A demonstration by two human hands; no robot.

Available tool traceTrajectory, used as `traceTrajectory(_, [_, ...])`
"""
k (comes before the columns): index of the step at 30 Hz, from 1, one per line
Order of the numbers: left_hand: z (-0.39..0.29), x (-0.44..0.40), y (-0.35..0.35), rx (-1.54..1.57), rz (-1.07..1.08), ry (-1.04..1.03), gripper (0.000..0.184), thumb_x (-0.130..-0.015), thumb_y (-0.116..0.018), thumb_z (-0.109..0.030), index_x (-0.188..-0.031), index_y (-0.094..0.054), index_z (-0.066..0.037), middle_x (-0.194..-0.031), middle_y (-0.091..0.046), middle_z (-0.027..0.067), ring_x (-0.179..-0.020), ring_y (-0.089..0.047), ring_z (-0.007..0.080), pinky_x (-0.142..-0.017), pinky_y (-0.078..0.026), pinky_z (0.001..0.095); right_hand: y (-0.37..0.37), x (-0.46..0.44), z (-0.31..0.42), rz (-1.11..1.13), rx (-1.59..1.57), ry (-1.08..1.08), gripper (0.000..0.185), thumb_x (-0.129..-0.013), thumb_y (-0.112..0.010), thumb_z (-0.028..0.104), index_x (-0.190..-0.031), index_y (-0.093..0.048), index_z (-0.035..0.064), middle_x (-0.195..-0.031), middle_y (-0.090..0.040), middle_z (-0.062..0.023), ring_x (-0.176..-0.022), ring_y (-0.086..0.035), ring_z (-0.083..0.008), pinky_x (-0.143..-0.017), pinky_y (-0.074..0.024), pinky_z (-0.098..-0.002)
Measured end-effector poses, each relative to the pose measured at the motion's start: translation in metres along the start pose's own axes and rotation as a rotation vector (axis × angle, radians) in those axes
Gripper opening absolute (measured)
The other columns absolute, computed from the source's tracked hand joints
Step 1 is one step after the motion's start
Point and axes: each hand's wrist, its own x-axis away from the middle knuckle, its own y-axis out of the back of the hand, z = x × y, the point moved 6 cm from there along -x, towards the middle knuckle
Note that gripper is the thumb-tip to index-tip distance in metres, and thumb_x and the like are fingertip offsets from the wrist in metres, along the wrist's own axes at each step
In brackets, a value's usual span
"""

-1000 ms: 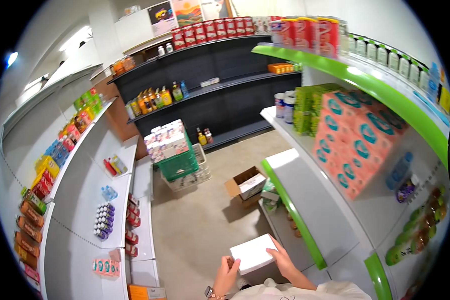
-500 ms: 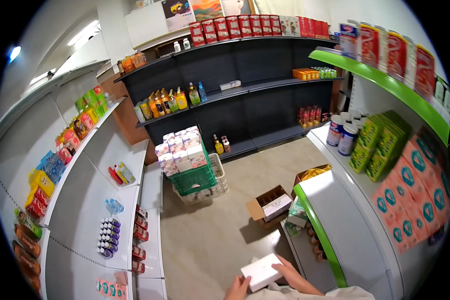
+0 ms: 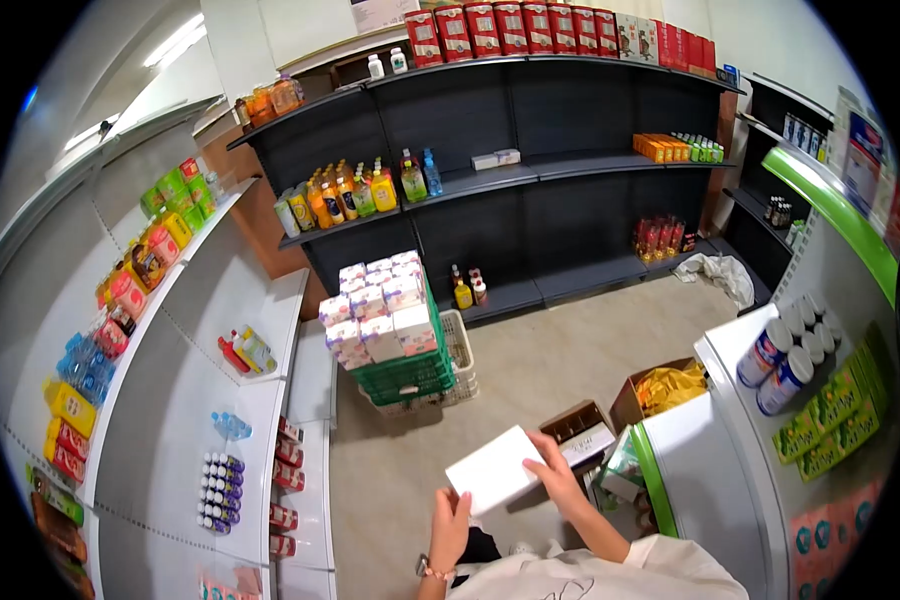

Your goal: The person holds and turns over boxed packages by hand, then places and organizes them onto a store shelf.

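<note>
A plain white box [image 3: 494, 468] is held out in front of my body between both hands. My left hand [image 3: 448, 528] grips its near left corner, thumb on top, and a watch and a bracelet show at the wrist. On the right edge of the box, my right hand [image 3: 562, 482] is closed with its thumb on the upper face. The fingers beneath the box are hidden. Ahead, a green crate [image 3: 410, 376] bears a pile of small white boxes with pink and purple print [image 3: 377, 303]. It stands on a white basket [image 3: 462, 352].
An open cardboard box [image 3: 582, 432] and another with yellow material [image 3: 672, 388] stand on the floor at right. Dark shelves [image 3: 570, 215] with bottles and red tins run along the back. White shelving [image 3: 160, 420] lines the left, and a green-edged unit [image 3: 652, 480] is close at right.
Both hands have raised the white box and moved it forward, away from my body. My view has turned to the right, bringing the back right corner and a white cloth on the floor into sight.
</note>
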Motion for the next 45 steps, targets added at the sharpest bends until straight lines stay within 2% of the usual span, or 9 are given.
traceTrajectory(5, [0.075, -0.051, -0.015, -0.023, 0.119, 0.213, 0.030, -0.096, -0.054, -0.023, -0.103, -0.043, 0.003, -0.083, -0.052, 0.0057, -0.076, -0.047, 0.0116, -0.068, -0.042, 0.0252, 0.028, -0.032, -0.101, -0.286, 0.022, -0.365, 0.055, -0.084, -0.062, 0.014, -0.135, -0.045, 0.0047, -0.123, -0.054, -0.0076, -0.112, -0.051, -0.0163, -0.095, -0.0399, -0.0292])
traceTrajectory(6, [0.068, -0.066, -0.007, -0.084, 0.139, 0.230, 0.046, -0.095, -0.053, -0.033, -0.125, -0.047, 0.002, -0.118, -0.055, 0.0266, -0.109, -0.054, 0.0332, -0.091, -0.043, 0.0374, 0.021, -0.045, -0.116, -0.239, 0.047, -0.334, 0.057, -0.085, -0.063, 0.014, -0.137, -0.043, 0.0036, -0.126, -0.053, -0.0096, -0.115, -0.050, -0.0173, -0.098, -0.0385, -0.0285])
traceTrajectory(9, [0.105, -0.143, 0.019, -0.148, 0.338, 0.291, 0.050, -0.094, -0.052, -0.029, -0.135, -0.041, -0.002, -0.134, -0.044, 0.0233, -0.123, -0.045, 0.0304, -0.098, -0.038, 0.0351, -0.007, -0.106, -0.123, -0.121, 0.053, -0.350, 0.064, -0.086, -0.063, 0.017, -0.142, -0.036, 0.0017, -0.130, -0.051, -0.0121, -0.120, -0.047, -0.0183, -0.101, -0.0361, -0.0276])
traceTrajectory(10, [0.109, -0.178, 0.035, -0.070, 0.144, 0.295, 0.031, -0.097, -0.053, -0.021, -0.111, -0.039, 0.002, -0.091, -0.056, 0.0105, -0.083, -0.052, 0.0140, -0.074, -0.043, 0.0263, -0.014, -0.135, -0.123, -0.064, 0.048, -0.328, 0.069, -0.087, -0.062, 0.019, -0.145, -0.029, 0.0005, -0.132, -0.050, -0.0128, -0.120, -0.047, -0.0180, -0.101, -0.0361, -0.0277])
traceTrajectory(18, [-0.056, -0.407, 0.034, 0.035, 0.119, -0.226, 0.060, -0.093, -0.058, -0.015, -0.138, -0.022, 0.001, -0.117, -0.055, 0.0207, -0.103, -0.056, 0.0246, -0.089, -0.045, 0.0344, -0.027, -0.363, -0.040, 0.001, -0.025, 0.016, 0.069, -0.090, -0.060, 0.011, -0.148, -0.024, 0.0016, -0.143, -0.040, -0.0108, -0.125, -0.042, -0.0159, -0.102, -0.0348, -0.0282])
traceTrajectory(33, [0.057, -0.592, -0.152, 0.059, 0.873, -0.035, 0.075, -0.090, -0.062, -0.010, -0.141, -0.009, 0.004, -0.135, -0.036, 0.0196, -0.118, -0.046, 0.0234, -0.094, -0.046, 0.0322, 0.130, -0.478, -0.094, -0.608, -0.071, -0.539, 0.066, -0.085, -0.058, 0.019, -0.144, -0.032, 0.0079, -0.134, -0.045, -0.0101, -0.121, -0.043, -0.0224, -0.099, -0.0346, -0.0368])
traceTrajectory(35, [0.019, -0.639, -0.167, 0.057, 0.901, 0.178, 0.076, -0.089, -0.063, -0.012, -0.142, -0.011, 0.005, -0.136, -0.036, 0.0187, -0.119, -0.046, 0.0227, -0.093, -0.046, 0.0319, 0.143, -0.535, -0.074, -0.588, -0.159, -0.412, 0.064, -0.084, -0.060, 0.014, -0.141, -0.035, 0.0032, -0.136, -0.044, -0.0140, -0.127, -0.040, -0.0226, -0.106, -0.0300, -0.0337])
traceTrajectory(37, [-0.020, -0.704, -0.186, -0.122, 0.839, -0.240, 0.077, -0.089, -0.063, -0.015, -0.143, -0.010, 0.002, -0.133, -0.042, 0.0206, -0.115, -0.050, 0.0227, -0.090, -0.047, 0.0327, 0.168, -0.606, -0.053, -0.455, 0.036, -0.210, 0.067, -0.085, -0.061, 0.014, -0.144, -0.030, 0.0019, -0.141, -0.040, -0.0155, -0.131, -0.037, -0.0237, -0.108, -0.0280, -0.0323])
traceTrajectory(45, [-0.154, -0.886, -0.257, -0.172, 0.651, -0.330, 0.077, -0.092, -0.059, -0.022, -0.146, -0.010, 0.002, -0.129, -0.051, 0.0263, -0.115, -0.056, 0.0333, -0.093, -0.044, 0.0367, 0.236, -0.809, 0.061, -0.349, 0.270, 0.259, 0.071, -0.088, -0.061, 0.009, -0.148, -0.022, 0.0028, -0.149, -0.033, -0.0154, -0.136, -0.032, -0.0232, -0.111, -0.0242, -0.0333])
